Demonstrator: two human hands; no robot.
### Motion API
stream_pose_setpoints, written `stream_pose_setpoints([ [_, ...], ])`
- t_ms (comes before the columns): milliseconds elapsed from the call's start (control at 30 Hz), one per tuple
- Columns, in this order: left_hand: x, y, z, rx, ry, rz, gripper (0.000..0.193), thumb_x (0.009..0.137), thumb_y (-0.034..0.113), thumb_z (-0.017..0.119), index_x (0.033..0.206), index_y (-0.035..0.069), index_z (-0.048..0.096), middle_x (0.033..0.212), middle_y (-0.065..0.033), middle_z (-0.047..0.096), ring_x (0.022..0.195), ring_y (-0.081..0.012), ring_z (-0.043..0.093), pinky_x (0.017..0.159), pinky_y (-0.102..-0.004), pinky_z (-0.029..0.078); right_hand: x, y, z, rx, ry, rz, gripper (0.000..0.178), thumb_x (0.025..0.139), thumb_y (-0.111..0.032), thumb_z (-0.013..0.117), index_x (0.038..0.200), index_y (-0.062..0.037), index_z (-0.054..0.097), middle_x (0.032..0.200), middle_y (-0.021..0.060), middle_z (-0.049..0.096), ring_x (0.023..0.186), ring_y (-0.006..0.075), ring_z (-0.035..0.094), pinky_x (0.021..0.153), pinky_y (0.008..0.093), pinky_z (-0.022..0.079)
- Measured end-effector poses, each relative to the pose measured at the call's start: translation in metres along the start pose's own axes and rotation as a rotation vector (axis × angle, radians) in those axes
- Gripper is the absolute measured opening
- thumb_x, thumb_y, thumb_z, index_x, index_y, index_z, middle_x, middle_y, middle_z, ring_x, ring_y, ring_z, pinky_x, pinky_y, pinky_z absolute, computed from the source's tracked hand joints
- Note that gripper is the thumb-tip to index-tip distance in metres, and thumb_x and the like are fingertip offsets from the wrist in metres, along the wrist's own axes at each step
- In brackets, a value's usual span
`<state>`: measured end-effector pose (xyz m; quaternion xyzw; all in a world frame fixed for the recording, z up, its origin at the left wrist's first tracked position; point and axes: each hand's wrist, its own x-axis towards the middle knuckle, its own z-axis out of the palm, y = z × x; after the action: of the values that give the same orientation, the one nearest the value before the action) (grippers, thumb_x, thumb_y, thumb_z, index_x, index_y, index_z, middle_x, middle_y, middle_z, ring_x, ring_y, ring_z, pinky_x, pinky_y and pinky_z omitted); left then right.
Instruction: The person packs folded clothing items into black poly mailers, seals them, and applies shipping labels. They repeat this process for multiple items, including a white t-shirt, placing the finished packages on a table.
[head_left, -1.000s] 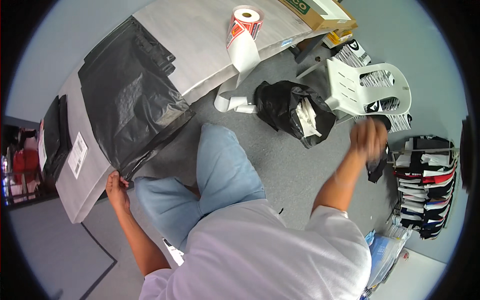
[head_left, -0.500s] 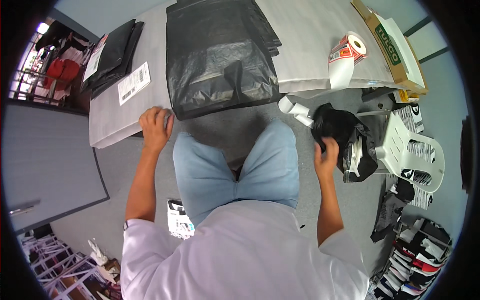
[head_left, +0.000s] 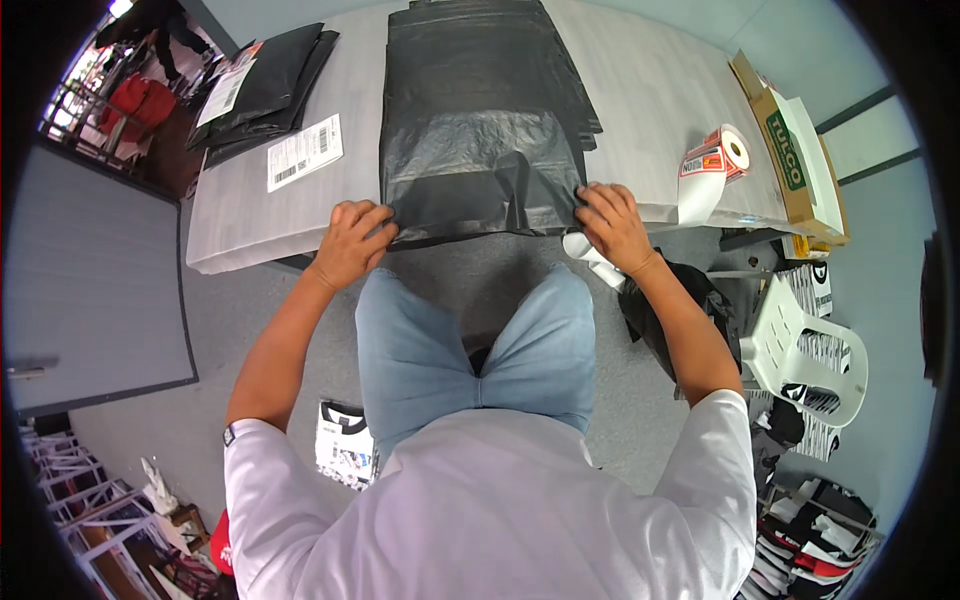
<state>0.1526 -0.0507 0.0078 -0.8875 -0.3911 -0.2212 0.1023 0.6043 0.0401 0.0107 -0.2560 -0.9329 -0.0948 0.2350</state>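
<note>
At nine o'clock, with twelve straight ahead of you, stands a grey door [head_left: 95, 280]. Between ten and eleven, a pile of black parcels [head_left: 275, 80] lies toward the left end of the table [head_left: 640, 80], with a white label showing on top. Just nearer to you, a loose paper label [head_left: 305, 152] lies flat on the tabletop. Between seven and eight, a folded shirt [head_left: 345, 445] is on the floor beside your thigh.

Your left hand [head_left: 358, 240] is at ten o'clock, fingers curled against the near left corner of the large black plastic bag [head_left: 470, 140]; you touch it, but I cannot tell whether you pinch it. That bag lies flat at twelve on more black bags, its near edge at the table's front edge. Your right hand [head_left: 612, 220], at two, has bent fingers on the near right corner; whether they pinch the plastic is likewise hidden.

At three, a black sack [head_left: 715, 305] sits on the floor, partly behind your right forearm. At two, beyond your right hand, a roll of stickers [head_left: 733, 155] trails its strip over the table edge, near a cardboard box [head_left: 785, 165]. Just past three stands a white chair [head_left: 775, 335], and at four hang clothes [head_left: 815, 545].
</note>
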Motion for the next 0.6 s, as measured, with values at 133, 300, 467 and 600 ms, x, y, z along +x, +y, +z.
stream_pose_setpoints([
  [133, 0.000, 0.004, -0.012, -0.103, 0.004, 0.005, 0.032, 0.067, 0.002, 0.066, 0.099, 0.007, 0.062, 0.120, -0.0061, 0.060, 0.110, -0.0280, 0.053, 0.094, -0.0437, 0.039, -0.003, 0.002, -0.014, 0.195, -0.053, 0.041, 0.024, 0.079, -0.005, 0.064, 0.103, -0.0073, 0.062, 0.129, 0.0075, 0.060, 0.126, 0.0295, 0.051, 0.104, 0.0454, 0.037],
  [300, 0.005, 0.007, -0.018, -0.428, 0.000, -0.291, 0.033, 0.067, -0.004, 0.061, 0.099, 0.004, 0.061, 0.112, -0.0076, 0.066, 0.107, -0.0274, 0.054, 0.096, -0.0397, 0.039, -0.005, -0.002, -0.017, 0.500, 0.051, 0.296, 0.028, 0.076, 0.005, 0.059, 0.101, -0.0056, 0.063, 0.116, 0.0060, 0.068, 0.122, 0.0293, 0.054, 0.104, 0.0408, 0.037],
  [467, 0.005, 0.015, -0.010, -0.574, 0.112, -0.382, 0.025, 0.077, -0.006, 0.061, 0.099, 0.004, 0.062, 0.099, -0.0065, 0.068, 0.091, -0.0201, 0.059, 0.084, -0.0319, 0.045, -0.004, -0.008, -0.011, 0.617, 0.100, 0.419, 0.021, 0.082, 0.003, 0.060, 0.101, -0.0043, 0.066, 0.109, 0.0068, 0.069, 0.112, 0.0248, 0.058, 0.101, 0.0378, 0.040],
  [600, -0.008, 0.015, -0.001, -0.921, -0.007, -0.807, 0.006, 0.093, 0.003, 0.061, 0.098, 0.004, 0.062, 0.077, 0.0007, 0.061, 0.062, -0.0068, 0.053, 0.057, -0.0222, 0.043, -0.006, -0.004, -0.001, 0.683, 0.106, 0.557, 0.018, 0.081, 0.000, 0.059, 0.095, -0.0048, 0.070, 0.099, 0.0064, 0.069, 0.101, 0.0237, 0.059, 0.096, 0.0374, 0.040],
])
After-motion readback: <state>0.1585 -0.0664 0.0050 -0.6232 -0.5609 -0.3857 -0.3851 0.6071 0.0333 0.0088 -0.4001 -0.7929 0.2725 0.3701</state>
